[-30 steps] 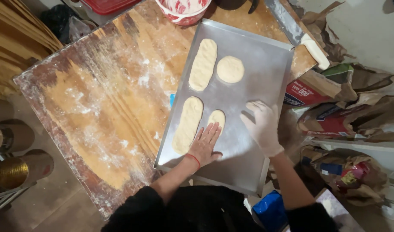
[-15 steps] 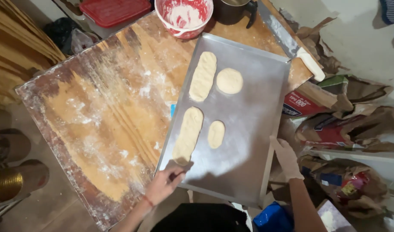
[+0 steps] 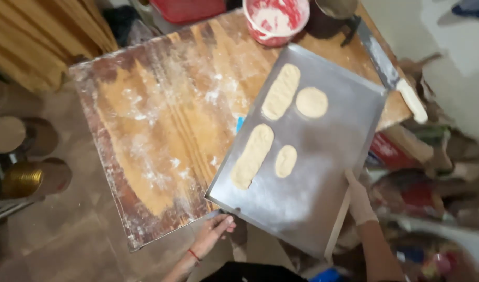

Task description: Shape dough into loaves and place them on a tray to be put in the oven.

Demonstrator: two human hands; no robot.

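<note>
Baking tray (image 3: 323, 172), metal and flour-dusted, lying skewed over the near right corner of the wooden tabletop (image 3: 156, 136), part of it jutting past the edge. On the tray, four pale dough pieces: long oval (image 3: 281, 92) at the far end, round piece (image 3: 311, 102) just beside it, second long oval (image 3: 253, 155) nearer, small oval (image 3: 285, 161) next to that. Left hand (image 3: 214, 233) bare, red band at the wrist, under the near left corner of the tray, fingers curled at the rim; grip on the rim itself too hidden to tell. Right hand (image 3: 358, 197) in a light glove, laid against the near right edge of the tray, fingers fairly straight; closure on the edge cannot be told. Beyond the tray, red-and-white bucket (image 3: 276, 19) and dark pot (image 3: 333, 15). Long blade with white handle (image 3: 391, 73) lying along the far right edge of the tabletop.
</note>
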